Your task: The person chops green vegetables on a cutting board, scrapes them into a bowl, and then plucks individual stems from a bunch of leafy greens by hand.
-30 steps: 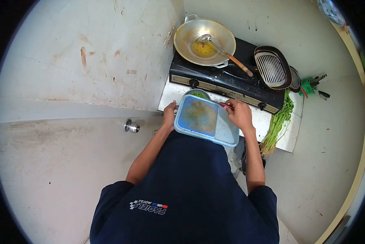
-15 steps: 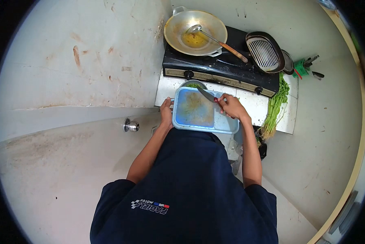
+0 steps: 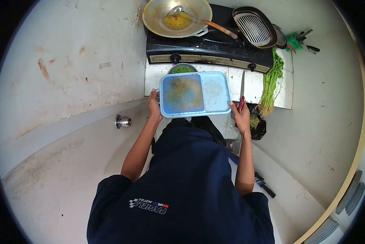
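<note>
While my left hand (image 3: pixel 153 106) clamps its fingers on the left edge of the blue cutting board (image 3: pixel 194 94), my right hand (image 3: pixel 241 116) is wrapped around the red handle of a knife (image 3: pixel 242 86), its blade pointing away from me, right at the board's right corner. The board carries only a yellowish-green smear. Just beyond my left fingertips a metal bowl (image 3: pixel 183 69) of chopped greens peeks out, mostly hidden behind the board. Farther off, a wok (image 3: pixel 158 18) holds yellow oil and a ladle (image 3: pixel 198 19). Right of my knife fingers lies a bunch of greens (image 3: pixel 270 79). Both forearms reach forward; my left fingertips under the board are out of sight.
</note>
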A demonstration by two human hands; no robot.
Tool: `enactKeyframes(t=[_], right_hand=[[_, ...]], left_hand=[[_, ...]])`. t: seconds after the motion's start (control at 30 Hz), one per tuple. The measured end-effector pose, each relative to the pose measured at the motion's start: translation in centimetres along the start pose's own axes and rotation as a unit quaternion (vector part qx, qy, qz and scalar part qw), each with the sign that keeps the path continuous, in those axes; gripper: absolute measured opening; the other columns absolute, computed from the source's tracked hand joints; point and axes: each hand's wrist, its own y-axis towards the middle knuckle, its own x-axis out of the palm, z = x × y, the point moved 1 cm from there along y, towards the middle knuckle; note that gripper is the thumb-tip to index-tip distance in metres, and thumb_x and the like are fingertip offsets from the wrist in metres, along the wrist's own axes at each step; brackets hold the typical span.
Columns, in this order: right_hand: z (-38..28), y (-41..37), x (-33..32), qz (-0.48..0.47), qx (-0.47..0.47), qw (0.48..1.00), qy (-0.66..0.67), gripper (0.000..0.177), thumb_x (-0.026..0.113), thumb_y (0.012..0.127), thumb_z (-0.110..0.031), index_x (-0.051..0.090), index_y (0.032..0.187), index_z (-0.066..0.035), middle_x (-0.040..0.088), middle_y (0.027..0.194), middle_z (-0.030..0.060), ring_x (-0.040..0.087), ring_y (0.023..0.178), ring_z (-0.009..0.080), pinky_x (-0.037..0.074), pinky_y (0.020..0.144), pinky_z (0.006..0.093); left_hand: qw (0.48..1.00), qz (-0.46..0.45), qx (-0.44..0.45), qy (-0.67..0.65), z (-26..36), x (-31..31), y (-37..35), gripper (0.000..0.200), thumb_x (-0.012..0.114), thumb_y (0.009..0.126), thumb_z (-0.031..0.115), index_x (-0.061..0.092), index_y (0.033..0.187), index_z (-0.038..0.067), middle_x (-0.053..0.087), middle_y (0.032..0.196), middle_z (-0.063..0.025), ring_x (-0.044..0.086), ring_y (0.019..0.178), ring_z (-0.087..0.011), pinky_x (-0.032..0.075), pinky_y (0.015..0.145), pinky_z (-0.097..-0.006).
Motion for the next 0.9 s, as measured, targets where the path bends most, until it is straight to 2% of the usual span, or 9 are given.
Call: enactKeyframes(t=[0.03, 0.17, 0.3, 0.4, 0.53, 0.67, 0.7, 0.8, 0.9], right_hand=[[0.1, -0.7, 0.0, -0.011, 0.053, 0.996, 0.070, 0.034, 0.078, 0.090, -0.030, 0.063, 0.096, 0.000, 0.059, 0.073, 0.0024, 0.053, 0.067, 0.0096, 0.044, 0.062, 0.0289], [4.2, -1.5, -0.2, 0.049, 0.019, 0.989, 0.139, 0.029, 0.076, 0.091, -0.017, 0.062, 0.109, 0.000, 0.061, 0.085, 0.0007, 0.054, 0.072, 0.0090, 0.044, 0.065, 0.0276], [8.0, -1.5, -2.3, 0.090, 0.032, 0.984, 0.153, 0.030, 0.074, 0.092, -0.014, 0.061, 0.113, 0.002, 0.059, 0.093, 0.0015, 0.055, 0.084, 0.0109, 0.046, 0.077, 0.0275], [10.3, -0.7, -4.4, 0.155, 0.008, 0.968, 0.198, 0.024, 0.075, 0.092, -0.013, 0.064, 0.107, 0.002, 0.052, 0.086, -0.0039, 0.046, 0.076, 0.0077, 0.040, 0.070, 0.0248], [13.7, 2.1, -8.9, 0.150, 0.022, 0.973, 0.172, 0.032, 0.074, 0.092, -0.015, 0.062, 0.114, 0.006, 0.060, 0.094, 0.0033, 0.055, 0.087, 0.0133, 0.046, 0.085, 0.0294], [16.3, 7.0, -12.8, 0.158, 0.022, 0.975, 0.156, 0.031, 0.072, 0.092, -0.012, 0.061, 0.114, 0.007, 0.062, 0.094, 0.0043, 0.057, 0.087, 0.0144, 0.047, 0.085, 0.0304], [16.6, 8.1, -13.5, 0.157, 0.005, 0.975, 0.159, 0.032, 0.072, 0.092, -0.011, 0.061, 0.115, 0.007, 0.063, 0.093, 0.0043, 0.057, 0.087, 0.0146, 0.047, 0.084, 0.0306], [17.9, 11.7, -14.3, 0.145, -0.014, 0.977, 0.155, 0.032, 0.073, 0.091, -0.011, 0.061, 0.115, 0.006, 0.064, 0.092, 0.0053, 0.058, 0.086, 0.0155, 0.048, 0.082, 0.0314], [20.9, 14.8, -14.0, 0.080, 0.011, 0.994, 0.069, 0.041, 0.075, 0.087, -0.010, 0.058, 0.121, 0.006, 0.066, 0.094, 0.0088, 0.062, 0.088, 0.0191, 0.049, 0.084, 0.0329]], left_hand=[[1.000, -0.010, -0.007, 0.002, -0.4, 0.1, 0.1, 0.041, 0.047, 0.108, 0.041, 0.063, 0.114, 0.004, 0.064, 0.101, -0.0071, 0.060, 0.090, -0.0171, 0.050, 0.081, -0.0339], [0.999, -0.018, -0.009, 0.034, -2.5, 1.7, -0.5, 0.043, 0.047, 0.108, 0.042, 0.063, 0.118, 0.003, 0.064, 0.102, -0.0070, 0.059, 0.090, -0.0169, 0.050, 0.081, -0.0331], [0.992, -0.094, -0.004, 0.079, -3.6, 5.2, -2.0, 0.044, 0.049, 0.107, 0.044, 0.060, 0.123, 0.004, 0.064, 0.105, -0.0057, 0.058, 0.088, -0.0154, 0.049, 0.080, -0.0328], [0.990, -0.127, -0.041, 0.056, -5.3, 8.8, -1.8, 0.044, 0.048, 0.107, 0.045, 0.059, 0.124, 0.006, 0.064, 0.106, -0.0055, 0.058, 0.087, -0.0155, 0.049, 0.079, -0.0319], [0.953, -0.173, -0.012, 0.249, -6.6, 14.7, -2.1, 0.051, 0.046, 0.107, 0.046, 0.055, 0.132, 0.002, 0.064, 0.108, -0.0087, 0.060, 0.089, -0.0194, 0.049, 0.079, -0.0345], [0.900, -0.194, 0.021, 0.390, -9.7, 19.2, -0.7, 0.060, 0.051, 0.104, 0.049, 0.061, 0.135, -0.002, 0.067, 0.103, -0.0142, 0.063, 0.097, -0.0244, 0.049, 0.091, -0.0392], [0.919, -0.157, -0.067, 0.357, -9.7, 20.6, -1.5, 0.060, 0.051, 0.103, 0.048, 0.065, 0.131, -0.003, 0.070, 0.106, -0.0190, 0.063, 0.110, -0.0290, 0.043, 0.103, -0.0392], [0.929, -0.110, -0.004, 0.354, -12.8, 22.6, -0.4, 0.059, 0.053, 0.101, 0.048, 0.064, 0.133, 0.000, 0.066, 0.119, -0.0235, 0.059, 0.120, -0.0330, 0.041, 0.107, -0.0393], [0.898, -0.048, 0.014, 0.437, -15.6, 22.5, 2.0, 0.062, 0.051, 0.099, 0.054, 0.063, 0.136, 0.007, 0.055, 0.134, -0.0274, 0.052, 0.129, -0.0372, 0.029, 0.115, -0.0503]])
